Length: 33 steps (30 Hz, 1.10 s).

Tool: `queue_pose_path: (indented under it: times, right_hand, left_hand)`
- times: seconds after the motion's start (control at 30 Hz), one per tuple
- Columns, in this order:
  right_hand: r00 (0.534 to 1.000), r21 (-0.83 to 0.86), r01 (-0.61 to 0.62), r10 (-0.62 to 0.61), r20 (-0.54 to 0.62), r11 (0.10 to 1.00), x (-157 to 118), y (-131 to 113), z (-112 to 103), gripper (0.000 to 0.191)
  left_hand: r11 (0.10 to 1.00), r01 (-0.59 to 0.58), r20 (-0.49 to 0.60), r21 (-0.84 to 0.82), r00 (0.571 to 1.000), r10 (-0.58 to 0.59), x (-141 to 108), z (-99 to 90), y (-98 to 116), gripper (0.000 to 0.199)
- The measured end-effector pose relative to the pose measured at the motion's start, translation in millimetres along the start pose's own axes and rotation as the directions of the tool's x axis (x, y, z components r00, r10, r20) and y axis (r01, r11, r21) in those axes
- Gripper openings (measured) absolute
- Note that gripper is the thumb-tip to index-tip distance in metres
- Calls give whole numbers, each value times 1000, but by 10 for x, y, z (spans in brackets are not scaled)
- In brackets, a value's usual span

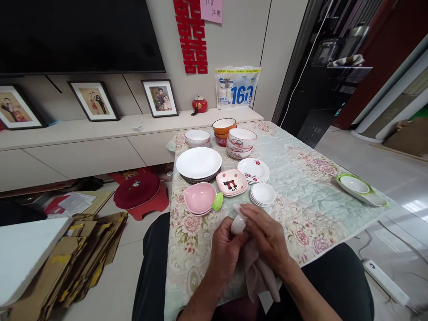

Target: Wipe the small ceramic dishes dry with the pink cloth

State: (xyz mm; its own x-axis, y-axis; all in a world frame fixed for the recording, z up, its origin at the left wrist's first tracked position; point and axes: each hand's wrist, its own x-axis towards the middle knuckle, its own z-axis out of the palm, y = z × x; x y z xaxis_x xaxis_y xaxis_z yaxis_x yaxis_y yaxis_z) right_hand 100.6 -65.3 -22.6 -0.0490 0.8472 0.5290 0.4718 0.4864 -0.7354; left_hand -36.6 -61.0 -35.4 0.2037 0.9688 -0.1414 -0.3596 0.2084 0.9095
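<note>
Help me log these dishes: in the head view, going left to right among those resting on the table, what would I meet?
Pink dish with a green leaf-shaped handle, pink-rimmed square cat dish, stack of small white dishes, then, far right, green-edged dish.

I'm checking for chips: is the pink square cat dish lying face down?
No, the cat dish faces up, its cat picture and raised rim plainly visible.
</note>
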Motion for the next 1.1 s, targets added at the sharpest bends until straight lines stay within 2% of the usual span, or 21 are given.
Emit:
queue_pose_path:
  times: [0.07,0.13,0.23,0.3,0.33,0.4,0.5,0.57,0.67,0.73,0.87,0.97,1.1]
  right_hand:
    - [983,131,-162,171,-61,978,12,59,-10,30]
    - [935,283,-320,350,-58,904,15,102,-5,30]
    - [830,481,-513,553,68,711,11,123,2,39]
    - [794,536,-560,594,130,632,12,125,-17,42]
    - [798,532,-556,588,129,638,15,128,-35,41]
    - [841,465,-504,537,71,728,24,143,-82,35]
    - [934,263,-339,357,-25,903,34,191,-128,26]
    - [970,120,-221,231,-72,968,27,225,-115,25]
    - [979,-67,-129,116,-167,989,-1,218,-41,27]
    - [981,-132,-56,30,-190,990,-17,147,10,24]
    - [984,-145,153,-165,-74,978,-16,-54,28,18]
    - [990,-124,113,-122,-75,986,11,-91,-15,17]
    - [979,1,-113,111,-169,994,32,31,-39,6]
  left_hand:
    - [994,33,9,-101,999,-33,9,-6,0,26]
    - [982,31,6,-186,1000,-30,22,-1,17,30]
    - [968,31,-2,-249,999,-33,37,8,45,31]
    - [973,39,11,-228,999,-37,41,7,52,30]
    - [977,46,29,-210,999,-41,40,4,53,29]
    - [981,55,71,-187,997,-42,36,-3,50,26]
    - [986,30,107,-167,994,-12,24,-20,39,23]
    - [993,7,119,-114,993,7,16,-36,24,20]
    - [1000,-10,122,-23,992,12,13,-53,2,20]
    - [1000,-12,98,3,995,12,17,-45,3,21]
    - [1000,-4,73,-25,997,6,21,4,40,17]
    - [999,-13,81,-53,997,18,16,12,43,16]
    - [992,-24,50,-125,998,30,31,-22,8,21]
